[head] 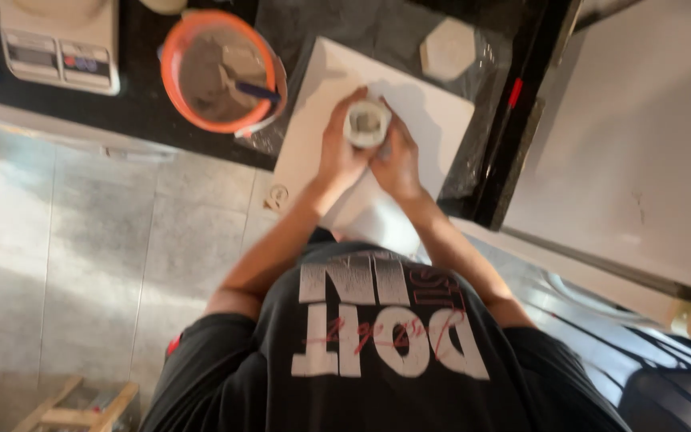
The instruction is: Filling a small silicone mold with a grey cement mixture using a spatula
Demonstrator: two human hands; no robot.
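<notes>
- I'm cupping my left hand (339, 152) and right hand (396, 164) closed around a small white mould (366, 123), steadying it from both sides.
- It's sitting over the white board (433, 112), which is catching spills; the orange mixing bowl (219, 70) is waiting nearby.

One cam only, worn on the head, so no 2nd view and no shared area. It looks almost straight down the person's own front: black shirt (377, 352) fills the near bottom edge, forearms run up to mid-frame. Both hands, left hand (341, 148) & right hand (397, 160), sit just above centre, fairly close to the lens. Far edge takes in a dark counter (137, 104) w/ a white board (433, 112). Left shows tiled floor (105, 256); right a pale cabinet face (641, 144). Frame slightly tilted & motion-blurred.
</notes>
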